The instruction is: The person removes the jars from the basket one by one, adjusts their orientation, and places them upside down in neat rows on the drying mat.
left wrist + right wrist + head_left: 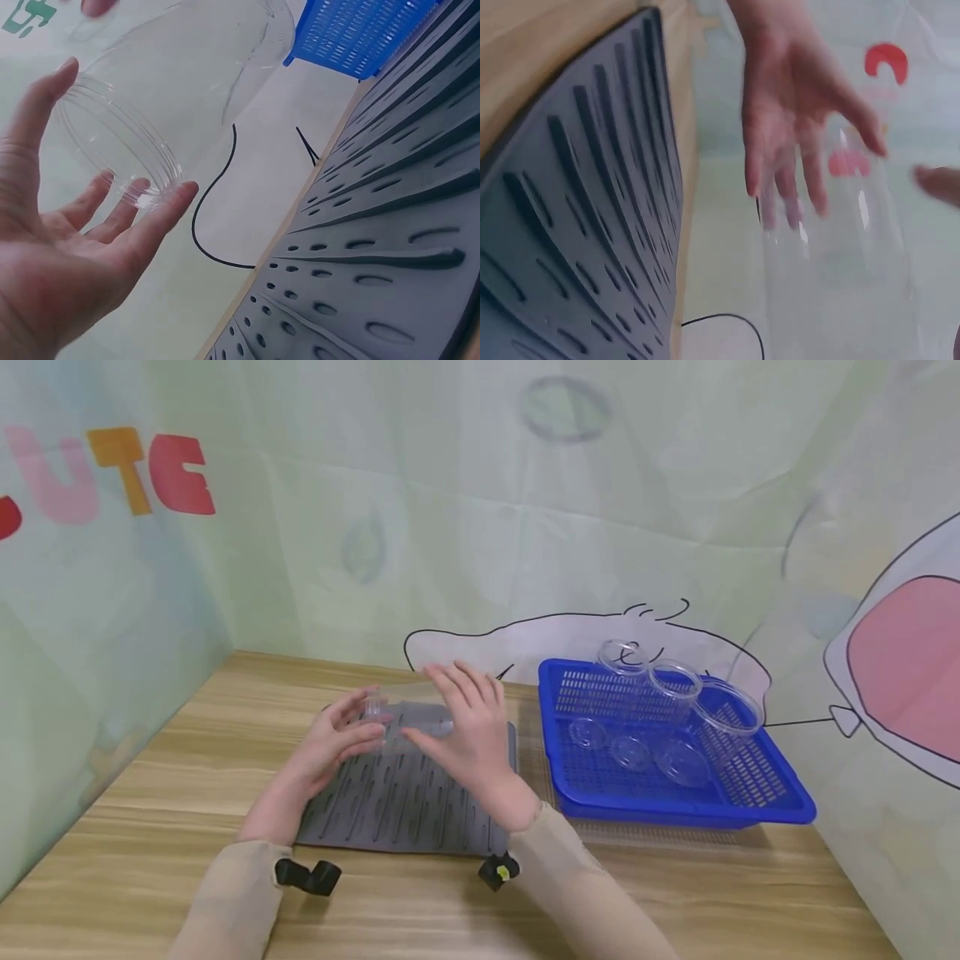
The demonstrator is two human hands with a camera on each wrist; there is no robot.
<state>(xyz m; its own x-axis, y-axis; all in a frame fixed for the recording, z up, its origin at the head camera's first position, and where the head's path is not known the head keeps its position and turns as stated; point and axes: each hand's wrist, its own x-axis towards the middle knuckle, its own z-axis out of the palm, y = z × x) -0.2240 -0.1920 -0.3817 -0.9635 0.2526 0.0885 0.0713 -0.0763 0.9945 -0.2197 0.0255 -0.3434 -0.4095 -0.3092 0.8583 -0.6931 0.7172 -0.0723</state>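
Note:
A clear plastic jar (187, 64) lies sideways in the air above a grey ridged mat (405, 806). My left hand (341, 739) holds it at the threaded mouth, thumb on one side and fingers around the other. In the left wrist view the jar's mouth (120, 142) faces the left palm, with no lid on it. At the jar's other end my right hand (476, 735) is spread, its fingers fairly straight and its thumb pointing toward the left hand. Only a blurred digit of the right hand shows in the right wrist view, beside the jar's wall.
A blue plastic basket (675, 810) stands on the wooden table (420, 910), right of the mat. Three clear jars (729, 707) stand upright in it, their rims above its back edge. A printed cloth backdrop (315, 552) hangs behind the table.

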